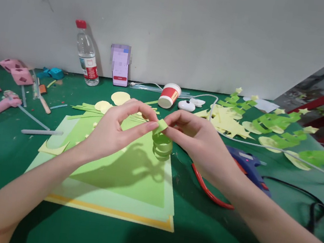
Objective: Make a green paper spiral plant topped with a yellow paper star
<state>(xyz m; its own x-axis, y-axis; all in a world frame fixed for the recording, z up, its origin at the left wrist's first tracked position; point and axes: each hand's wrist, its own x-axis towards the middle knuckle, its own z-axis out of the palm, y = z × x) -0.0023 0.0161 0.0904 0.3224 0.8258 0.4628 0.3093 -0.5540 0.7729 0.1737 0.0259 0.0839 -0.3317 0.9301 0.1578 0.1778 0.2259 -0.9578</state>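
Between my fingertips is a curled green paper strip point(162, 145), its coils hanging down like a spring above the paper sheets. My left hand point(115, 131) pinches its top from the left with thumb and forefinger. From the other side my right hand point(197, 140) grips the same folded end. Below lies a stack of green and yellow paper sheets point(129, 181). Cut green strips point(86, 113) and pale yellow paper circles point(120, 98) lie beyond my left hand. Partly behind my right forearm are a blue glue gun point(244, 159) and a red curved handle point(209, 193).
At the back stand a water bottle point(88, 61), a phone point(120, 67) and a tilted paper cup point(169, 96), near a white earphone case point(186, 105). Yellow paper stars point(225, 120) and green spiral pieces point(278, 126) lie right. Pink paper pieces point(20, 73) and glue sticks point(41, 132) lie left.
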